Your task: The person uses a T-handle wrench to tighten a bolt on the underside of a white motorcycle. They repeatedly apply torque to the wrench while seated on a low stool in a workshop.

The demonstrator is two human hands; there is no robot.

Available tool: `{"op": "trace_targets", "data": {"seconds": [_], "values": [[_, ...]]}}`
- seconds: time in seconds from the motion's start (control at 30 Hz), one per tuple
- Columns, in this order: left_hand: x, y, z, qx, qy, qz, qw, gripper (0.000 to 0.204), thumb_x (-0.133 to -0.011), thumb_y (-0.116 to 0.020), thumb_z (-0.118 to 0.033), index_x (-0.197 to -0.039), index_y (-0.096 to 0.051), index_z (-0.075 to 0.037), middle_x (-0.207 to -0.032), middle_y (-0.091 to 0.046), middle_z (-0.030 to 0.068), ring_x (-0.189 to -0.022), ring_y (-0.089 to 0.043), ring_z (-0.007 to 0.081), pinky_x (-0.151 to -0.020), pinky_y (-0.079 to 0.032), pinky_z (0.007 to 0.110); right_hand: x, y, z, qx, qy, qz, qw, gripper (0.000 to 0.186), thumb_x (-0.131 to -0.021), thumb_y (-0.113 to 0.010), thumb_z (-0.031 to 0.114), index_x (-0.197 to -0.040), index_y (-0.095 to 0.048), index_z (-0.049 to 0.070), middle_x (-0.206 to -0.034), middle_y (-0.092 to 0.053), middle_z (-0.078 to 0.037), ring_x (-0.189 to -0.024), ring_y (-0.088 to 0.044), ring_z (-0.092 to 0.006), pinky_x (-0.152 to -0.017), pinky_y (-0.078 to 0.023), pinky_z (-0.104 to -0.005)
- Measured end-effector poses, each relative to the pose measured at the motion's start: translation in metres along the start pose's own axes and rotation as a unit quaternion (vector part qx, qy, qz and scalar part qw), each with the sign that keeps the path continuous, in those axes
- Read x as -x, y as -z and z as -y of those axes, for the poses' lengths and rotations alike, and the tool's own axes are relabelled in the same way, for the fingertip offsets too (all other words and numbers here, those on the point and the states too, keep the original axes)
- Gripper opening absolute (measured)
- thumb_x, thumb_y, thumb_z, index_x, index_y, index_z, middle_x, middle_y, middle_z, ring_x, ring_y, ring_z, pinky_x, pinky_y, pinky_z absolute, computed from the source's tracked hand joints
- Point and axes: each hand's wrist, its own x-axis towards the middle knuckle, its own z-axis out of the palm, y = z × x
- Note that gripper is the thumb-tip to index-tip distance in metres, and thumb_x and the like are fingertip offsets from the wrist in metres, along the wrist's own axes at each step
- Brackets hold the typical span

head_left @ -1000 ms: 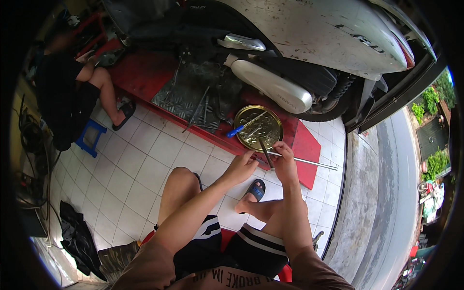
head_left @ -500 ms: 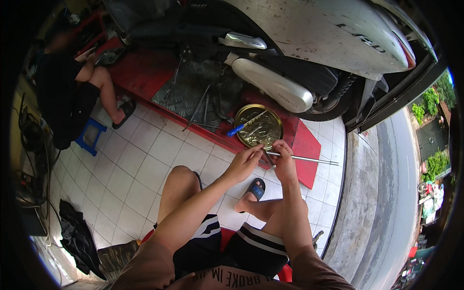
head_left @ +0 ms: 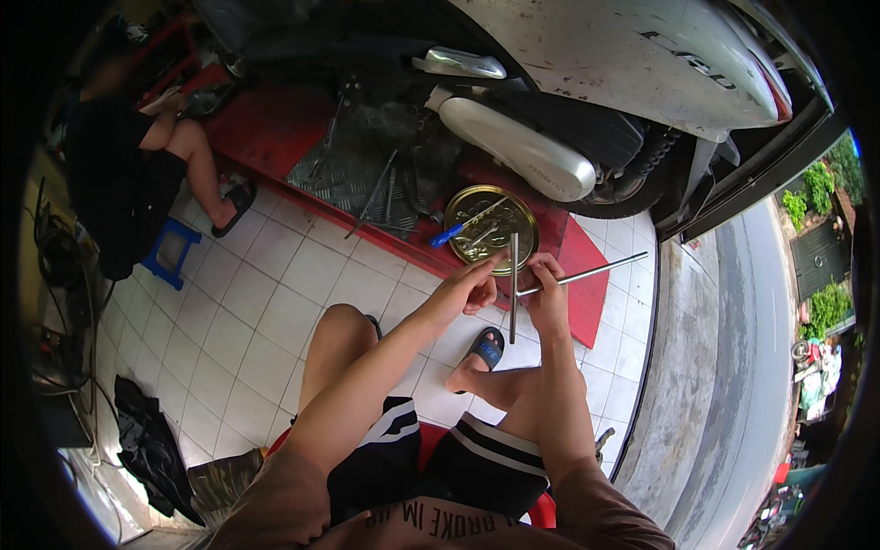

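Observation:
In my right hand (head_left: 547, 291) is a metal T-handle wrench (head_left: 600, 270), gripped near where its shaft meets the crossbar. The shaft points right and slightly away from me, and the crossbar stands nearly straight up and down in the picture. Just left of the crossbar is my left hand (head_left: 472, 289), its index finger stretched toward the bar and its other fingers loosely bent; I see nothing in it. Beyond both hands sits a round gold-coloured tray (head_left: 530, 225) with small metal parts. A blue-handled screwdriver (head_left: 448, 235) lies across the tray.
A silver scooter (head_left: 513, 151) stands on a red platform (head_left: 587, 298). Long tools (head_left: 374, 194) lie on a dark treaded plate (head_left: 316, 174). At the left, another person (head_left: 119, 147) sits on a blue stool (head_left: 172, 252). A black cloth (head_left: 151, 449) lies on the tiled floor.
The wrench has turned in my right hand, so its crossbar now stands upright in the picture and its shaft tilts away. My left hand has let go of the crossbar and moved slightly left.

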Motion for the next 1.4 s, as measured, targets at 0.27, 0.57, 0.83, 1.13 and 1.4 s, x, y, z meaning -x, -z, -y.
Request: {"op": "trace_targets", "data": {"seconds": [0.27, 0.57, 0.83, 1.13, 1.4], "values": [[-0.004, -0.003, 0.01, 0.088, -0.013, 0.078, 0.993, 0.061, -0.1, -0.03, -0.055, -0.139, -0.047, -0.011, -0.062, -0.036, -0.006, -0.052, -0.031, 0.0043, -0.048, -0.023, 0.021, 0.001, -0.015, 0.004, 0.007, 0.004, -0.024, 1.0, 0.013, -0.092, -0.046, 0.005, -0.092, -0.059, 0.002, -0.066, -0.047, 0.001, -0.059, -0.042, -0.0078, -0.056, -0.036, -0.0242], [-0.004, -0.007, 0.017, -0.081, 0.059, -0.034, 0.994, 0.047, -0.101, -0.036, -0.051, -0.082, -0.051, -0.01, -0.063, -0.043, -0.0034, -0.047, -0.032, 0.0033, -0.043, -0.025, 0.022, -0.001, 0.002, 0.004, 0.011, 0.006, 0.031, 0.999, 0.013, -0.083, -0.05, 0.0, -0.089, -0.061, 0.003, -0.071, -0.048, 0.004, -0.061, -0.041, -0.0049, -0.053, -0.032, -0.0212], [0.002, -0.008, 0.0, 0.04, -0.059, 0.027, 0.997, 0.051, -0.103, -0.034, -0.028, -0.152, -0.025, -0.016, -0.069, -0.032, -0.0036, -0.055, -0.026, 0.0047, -0.049, -0.023, 0.019, -0.001, -0.007, -0.002, -0.02, 0.006, 0.037, 0.999, 0.011, -0.089, -0.05, 0.005, -0.089, -0.061, 0.004, -0.072, -0.052, 0.002, -0.059, -0.041, -0.0061, -0.055, -0.03, -0.0222], [0.002, -0.003, 0.001, 0.031, -0.047, 0.091, 0.994, 0.052, -0.103, -0.033, -0.046, -0.123, -0.061, -0.007, -0.063, -0.032, -0.0066, -0.053, -0.027, 0.0049, -0.05, -0.023, 0.021, 0.003, -0.01, 0.012, -0.013, 0.004, 0.034, 0.999, 0.014, -0.086, -0.046, 0.003, -0.091, -0.059, 0.003, -0.071, -0.051, 0.0, -0.061, -0.045, -0.0075, -0.055, -0.036, -0.0234], [-0.004, -0.004, 0.039, -0.346, 0.026, 0.046, 0.937, 0.038, -0.099, -0.048, -0.031, -0.115, -0.065, -0.001, -0.061, -0.05, -0.0025, -0.054, -0.042, 0.006, -0.051, -0.035, 0.025, 0.001, -0.006, 0.001, -0.142, -0.03, 0.057, 0.988, 0.017, -0.089, -0.047, 0.005, -0.102, -0.058, 0.005, -0.064, -0.034, 0.005, -0.058, -0.031, -0.0075, -0.055, -0.027, -0.0236]]}}
